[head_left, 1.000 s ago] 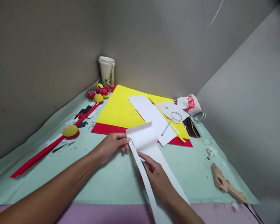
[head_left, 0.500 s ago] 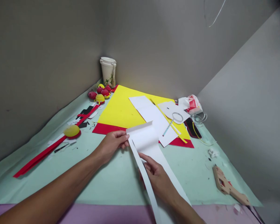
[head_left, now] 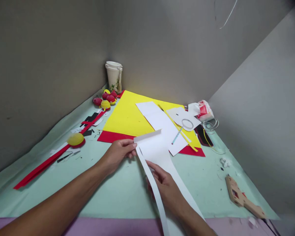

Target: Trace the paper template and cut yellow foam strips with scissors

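A long white sheet of paper (head_left: 157,147) runs toward me, with a folded-up flap at its far end. My left hand (head_left: 123,151) pinches the sheet's far left corner between thumb and fingers. Along the left side, a slit parts a narrow white strip (head_left: 154,188) from the wider piece, and this strip curves down toward me. Around the slit my right hand (head_left: 164,185) is curled between the strip and the sheet, closed on what seem to be scissors. The paper and fingers hide nearly all of them.
Yellow sheets (head_left: 127,113) and red sheets (head_left: 113,137) lie ahead under white paper and a ring-topped stick (head_left: 187,124). Left are a red strip with a yellow dome (head_left: 75,140), black scraps and small red-yellow balls (head_left: 110,99). A glue gun (head_left: 243,198) lies right; a white cup (head_left: 114,76) stands behind.
The slit's far end shows slightly lower, and the wide part of the sheet has shifted a little right. Both hands keep nearly the same place and grip.
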